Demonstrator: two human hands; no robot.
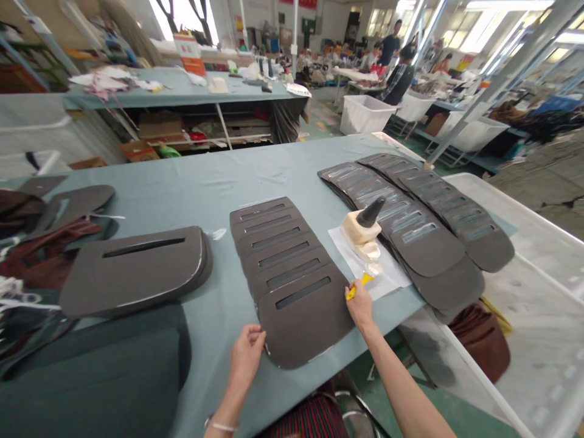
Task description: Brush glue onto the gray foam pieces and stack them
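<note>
Dark grey-brown panels (301, 328) with rounded ends and long slots lie overlapped in a stepped row on the blue-green table. My left hand (247, 350) is at the left edge of the front panel, fingers curled and pinched on that edge. A small brush with a yellow handle (366, 278) is gripped in my right hand (360, 304), beside the panel's right edge. The brush's pale head rests by whitish glue-like lumps on a white sheet (392, 281). There too stands a cream-coloured container (359, 229) with a black cone-shaped top (371, 212).
More overlapped slotted panels (433, 249) lie to the right. On the left are a stack of panels (137, 277), a dark padded piece (100, 371) and brown pieces (55, 249). A white bin (542, 304) adjoins the table's right side. People (396, 76) are far behind.
</note>
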